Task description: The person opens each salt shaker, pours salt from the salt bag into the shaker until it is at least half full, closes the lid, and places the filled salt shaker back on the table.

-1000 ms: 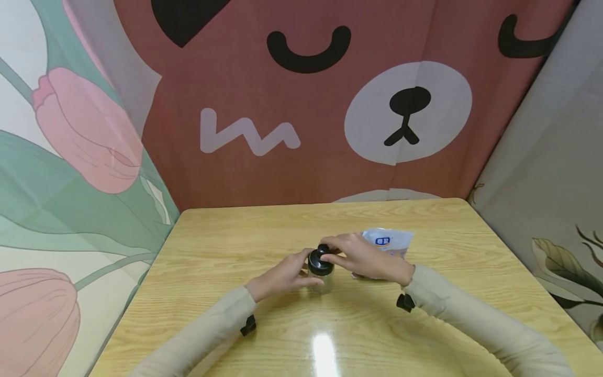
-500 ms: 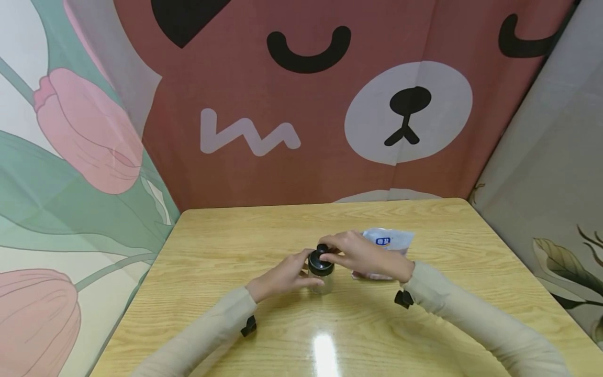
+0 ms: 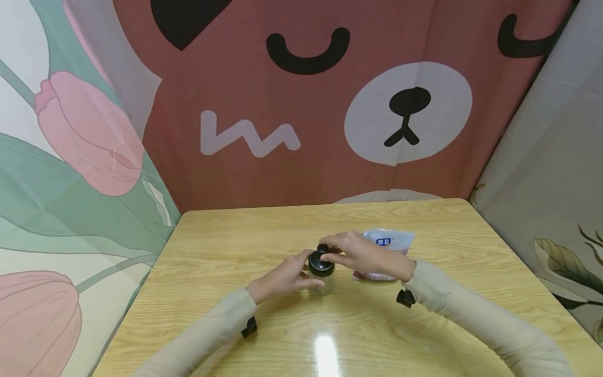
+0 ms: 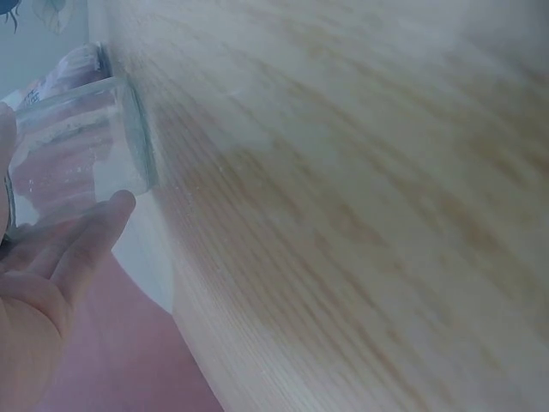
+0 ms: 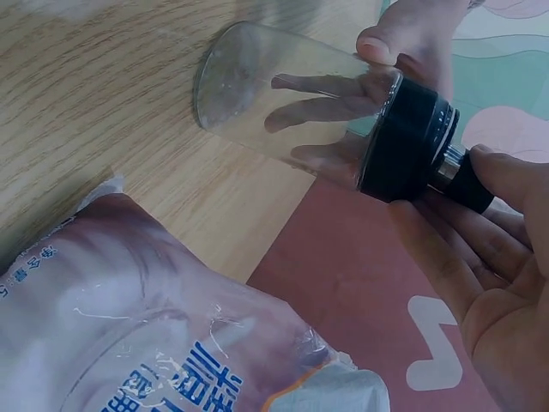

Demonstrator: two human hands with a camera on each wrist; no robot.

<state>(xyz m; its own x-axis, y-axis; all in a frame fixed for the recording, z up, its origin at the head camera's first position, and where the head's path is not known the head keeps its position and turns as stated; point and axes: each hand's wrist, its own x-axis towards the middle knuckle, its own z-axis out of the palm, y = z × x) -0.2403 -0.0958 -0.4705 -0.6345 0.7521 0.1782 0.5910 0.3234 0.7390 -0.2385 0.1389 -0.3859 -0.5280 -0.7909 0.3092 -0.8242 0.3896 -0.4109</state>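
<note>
A clear glass jar (image 3: 323, 286) stands upright near the middle of the table, topped by a black lid (image 5: 407, 142) with a narrow knob (image 5: 466, 183). My left hand (image 3: 286, 275) grips the jar from the left, fingers behind it and thumb in front; in the right wrist view those fingers show through the glass. My right hand (image 3: 360, 255) pinches the lid's knob from above and the right. The lid sits on the jar's mouth. In the left wrist view, the jar's base (image 4: 137, 137) touches the table. No contents show through the glass.
Right behind my right hand rests a plastic bag (image 5: 146, 309) with blue printing, partly hidden in the head view. The wooden table (image 3: 235, 235) ends at a printed curtain (image 3: 245, 178) at the back; more printed cloth hangs at both sides.
Hardly anything differs. My right hand shifts very slightly at the knob, while my left hand and the jar stay in place.
</note>
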